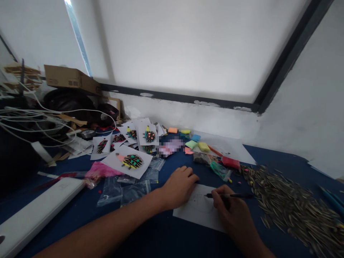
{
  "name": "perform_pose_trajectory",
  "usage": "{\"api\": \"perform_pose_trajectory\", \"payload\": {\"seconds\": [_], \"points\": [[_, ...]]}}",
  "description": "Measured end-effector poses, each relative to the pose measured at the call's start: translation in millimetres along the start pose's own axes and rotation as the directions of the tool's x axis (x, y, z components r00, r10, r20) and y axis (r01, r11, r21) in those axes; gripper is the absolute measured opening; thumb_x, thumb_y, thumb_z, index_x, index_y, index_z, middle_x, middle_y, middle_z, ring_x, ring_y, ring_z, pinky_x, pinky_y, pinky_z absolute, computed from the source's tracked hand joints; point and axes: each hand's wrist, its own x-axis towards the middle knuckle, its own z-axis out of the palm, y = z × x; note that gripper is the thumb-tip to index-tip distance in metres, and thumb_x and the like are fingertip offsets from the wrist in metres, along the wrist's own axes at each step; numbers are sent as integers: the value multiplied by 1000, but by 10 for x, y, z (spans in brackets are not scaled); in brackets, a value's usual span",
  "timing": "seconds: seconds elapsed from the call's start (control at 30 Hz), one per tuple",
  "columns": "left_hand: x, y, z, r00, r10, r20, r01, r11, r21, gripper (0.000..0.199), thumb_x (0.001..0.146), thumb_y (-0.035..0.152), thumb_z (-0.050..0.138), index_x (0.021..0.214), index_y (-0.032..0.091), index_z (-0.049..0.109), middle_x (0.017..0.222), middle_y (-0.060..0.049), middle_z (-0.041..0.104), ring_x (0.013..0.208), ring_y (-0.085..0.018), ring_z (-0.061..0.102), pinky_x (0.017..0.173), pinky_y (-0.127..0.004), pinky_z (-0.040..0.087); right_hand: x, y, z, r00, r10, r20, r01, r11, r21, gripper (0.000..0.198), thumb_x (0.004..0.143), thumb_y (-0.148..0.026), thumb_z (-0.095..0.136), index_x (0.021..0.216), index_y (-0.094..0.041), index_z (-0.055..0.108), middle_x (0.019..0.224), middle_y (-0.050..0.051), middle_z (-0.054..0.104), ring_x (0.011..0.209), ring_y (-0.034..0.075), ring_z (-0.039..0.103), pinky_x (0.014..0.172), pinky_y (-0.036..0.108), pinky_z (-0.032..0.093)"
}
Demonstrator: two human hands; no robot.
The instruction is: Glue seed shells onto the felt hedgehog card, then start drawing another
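Note:
A white sheet of paper [194, 211] lies in front of me on the blue tabletop, with faint drawn lines on it. My right hand [232, 213] grips a black pen [240, 196], its tip at or just above the drawn lines; I cannot tell if it touches. Over the sheet's upper left edge rests my left hand [179, 188], palm down, fingers loosely bent and holding nothing. Right of the paper spreads a large heap of striped sunflower seeds [287, 204]. Beyond my left hand lies a card [110, 161] bearing a hedgehog figure made of seeds and coloured clay.
More hedgehog cards [147, 134] are piled at the back. Soft clay packets [203, 146] and a red packet [230, 162] lie behind the paper. Clear plastic bags [110, 191], a long white box [40, 215], tangled white cables [34, 114] and a cardboard box [64, 77] occupy the left.

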Motion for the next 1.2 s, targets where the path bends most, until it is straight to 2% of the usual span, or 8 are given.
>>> {"api": "perform_pose_trajectory", "payload": {"seconds": [0.43,1.2], "points": [[0,3,-7,1000,5,1,-5,1000,1,22,92,21,43,107,18,60,101,-8,56,92,-22,48,78,-36,41,13,18,18,1000,-1,18,2,1000,-19,35,90,-48,42,68,-22,52,47,-5,49,42,14,52,43,24,34],[1,-8,10,1000,10,-3,-10,1000,4,21,91,20,45,107,18,59,101,-7,55,93,-22,48,78,-36,40,4,-2,1,1000,-23,11,23,1000,-15,36,90,-45,43,64,-22,51,46,-5,47,39,12,49,40,23,32]]}}
